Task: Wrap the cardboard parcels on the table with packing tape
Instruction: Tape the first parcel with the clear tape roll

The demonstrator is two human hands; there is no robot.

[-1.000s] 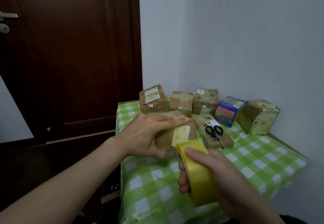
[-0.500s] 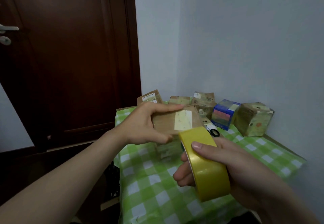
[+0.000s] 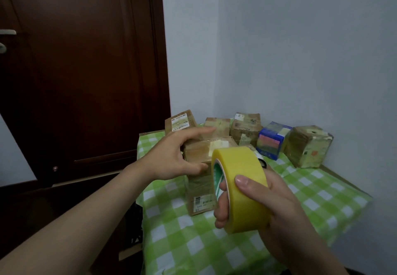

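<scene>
My left hand (image 3: 171,156) grips a brown cardboard parcel (image 3: 199,150) from the left, fingers over its top and thumb on its near edge. The parcel carries a pale label on top. Below it a brown face with a barcode label (image 3: 200,201) reaches down to the green checked tablecloth (image 3: 311,199); I cannot tell whether that is the same parcel. My right hand (image 3: 279,206) holds a wide yellow tape roll (image 3: 242,180) upright just right of the parcel, thumb on its outer band and fingers through the core.
Along the back of the table stand three brown parcels (image 3: 180,123), (image 3: 218,124), (image 3: 247,126), a blue box (image 3: 272,139) and a taped cube (image 3: 309,145). A black scissors handle (image 3: 262,163) peeks out behind the roll. A dark wooden door (image 3: 81,70) is at the left.
My left hand has lifted and turned the parcel up from the tablecloth. My right hand has raised the tape roll closer beside it, hiding most of the scissors.
</scene>
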